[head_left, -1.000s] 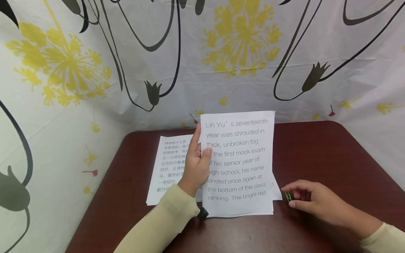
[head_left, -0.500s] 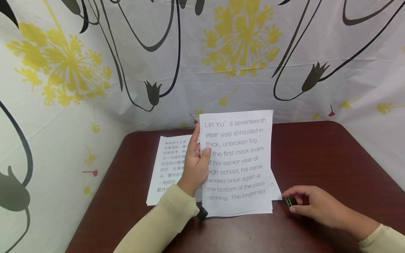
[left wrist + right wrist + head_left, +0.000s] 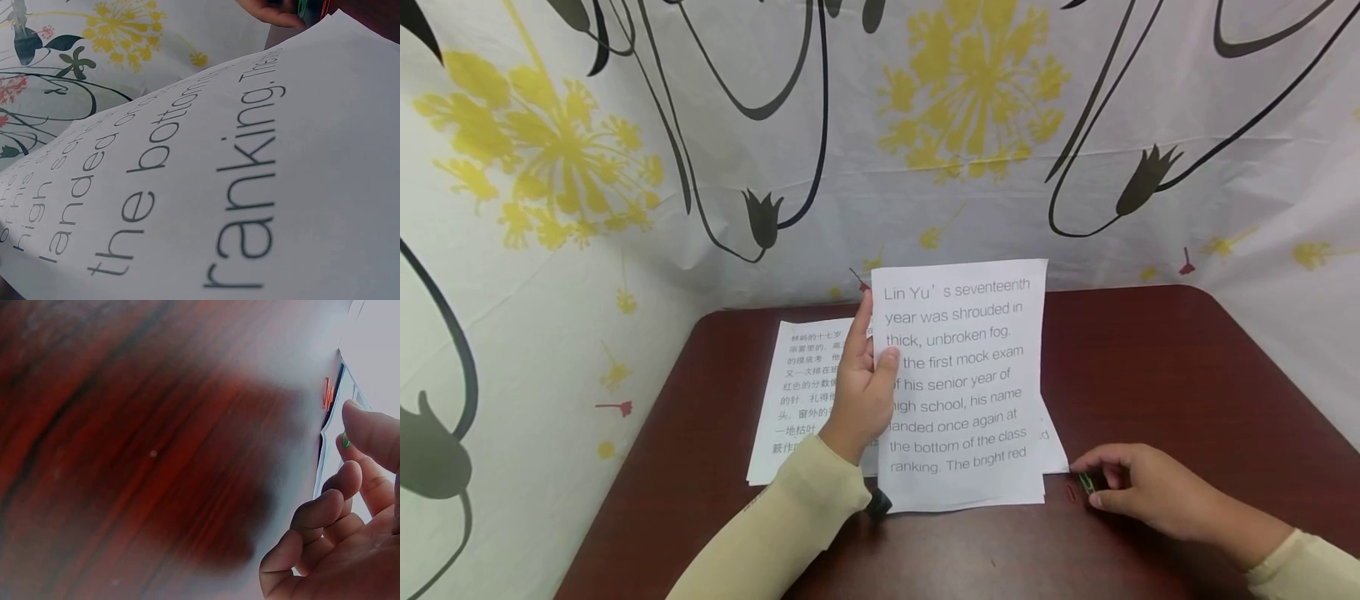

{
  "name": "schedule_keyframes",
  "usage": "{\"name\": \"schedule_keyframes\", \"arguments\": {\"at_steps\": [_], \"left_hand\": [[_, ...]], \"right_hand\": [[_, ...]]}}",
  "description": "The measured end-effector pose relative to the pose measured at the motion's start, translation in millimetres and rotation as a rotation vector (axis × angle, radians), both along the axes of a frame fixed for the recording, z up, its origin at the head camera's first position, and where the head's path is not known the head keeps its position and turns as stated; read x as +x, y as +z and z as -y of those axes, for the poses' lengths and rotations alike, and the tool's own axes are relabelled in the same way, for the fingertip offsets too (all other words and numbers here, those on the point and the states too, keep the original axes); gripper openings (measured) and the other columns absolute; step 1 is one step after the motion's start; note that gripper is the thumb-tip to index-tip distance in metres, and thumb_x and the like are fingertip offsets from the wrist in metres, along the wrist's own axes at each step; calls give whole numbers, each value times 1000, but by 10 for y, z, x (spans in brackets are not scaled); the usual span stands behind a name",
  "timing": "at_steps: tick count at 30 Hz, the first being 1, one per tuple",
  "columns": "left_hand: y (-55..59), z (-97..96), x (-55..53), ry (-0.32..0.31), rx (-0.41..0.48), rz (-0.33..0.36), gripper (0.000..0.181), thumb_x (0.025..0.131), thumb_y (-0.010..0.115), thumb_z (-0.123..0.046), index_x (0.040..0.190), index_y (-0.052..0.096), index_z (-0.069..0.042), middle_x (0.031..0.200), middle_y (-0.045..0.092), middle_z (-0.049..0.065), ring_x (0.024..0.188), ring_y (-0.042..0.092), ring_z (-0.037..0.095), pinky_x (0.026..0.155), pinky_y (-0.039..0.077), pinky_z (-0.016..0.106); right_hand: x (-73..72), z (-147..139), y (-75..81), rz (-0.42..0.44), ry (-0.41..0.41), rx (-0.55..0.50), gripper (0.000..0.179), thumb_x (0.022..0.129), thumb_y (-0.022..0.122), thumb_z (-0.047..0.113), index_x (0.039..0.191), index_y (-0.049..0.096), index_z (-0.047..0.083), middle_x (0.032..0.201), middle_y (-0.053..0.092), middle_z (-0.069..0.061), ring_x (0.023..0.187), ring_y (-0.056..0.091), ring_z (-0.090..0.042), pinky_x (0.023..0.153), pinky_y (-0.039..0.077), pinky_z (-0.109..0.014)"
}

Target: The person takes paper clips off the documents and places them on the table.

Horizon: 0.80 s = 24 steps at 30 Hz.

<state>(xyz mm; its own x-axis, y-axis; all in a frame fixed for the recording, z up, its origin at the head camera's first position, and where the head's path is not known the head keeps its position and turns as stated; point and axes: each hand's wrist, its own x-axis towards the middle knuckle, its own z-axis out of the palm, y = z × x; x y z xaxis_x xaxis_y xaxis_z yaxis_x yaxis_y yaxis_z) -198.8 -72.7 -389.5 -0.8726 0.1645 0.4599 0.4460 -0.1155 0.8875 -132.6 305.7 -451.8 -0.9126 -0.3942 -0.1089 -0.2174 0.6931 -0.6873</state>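
My left hand (image 3: 865, 392) grips the left edge of a few printed sheets of paper (image 3: 962, 375), thumb in front and fingers behind, and holds them raised with the English text facing me. The same page (image 3: 187, 187) fills most of the left wrist view. To the right, low over the table, my right hand (image 3: 1157, 492) pinches a green paper clip (image 3: 1086, 482) between thumb and index finger. Only a small loop of the green clip (image 3: 345, 439) shows in the right wrist view. A red paper clip (image 3: 1071, 493) lies on the table just left of the right thumb.
Sheets with Chinese text (image 3: 808, 392) lie flat on the dark red-brown table (image 3: 1135, 358), partly hidden behind the left hand and raised pages. A corner of another sheet (image 3: 1054, 450) sticks out at their right. A patterned curtain (image 3: 865, 125) hangs behind the table.
My right hand has lowered slightly with the green paper clip, uncovering more of the red one. The raised sheets have shifted a little to the left.
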Motion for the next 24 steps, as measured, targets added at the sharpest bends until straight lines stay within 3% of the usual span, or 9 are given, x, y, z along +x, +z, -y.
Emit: {"name": "schedule_keyframes", "arguments": {"at_steps": [13,24], "left_hand": [[11,0,-2,-7,7,14,85,108,41,6,167,15,-49,148,63,4,100,79,32,76,67,41],[20,-5,5,-19,19,17,82,109,40,4,168,14,-47,147,64,5,102,78,30,78,66,43]], "right_hand": [[12,-4,-36,50,-4,32,35,83,87,16,115,76,12,72,51,7,61,45,-1,52,41,-22],[14,2,-44,56,-7,59,35,82,88,17,115,76,13,72,51,6,61,45,-1,52,41,-22]]}}
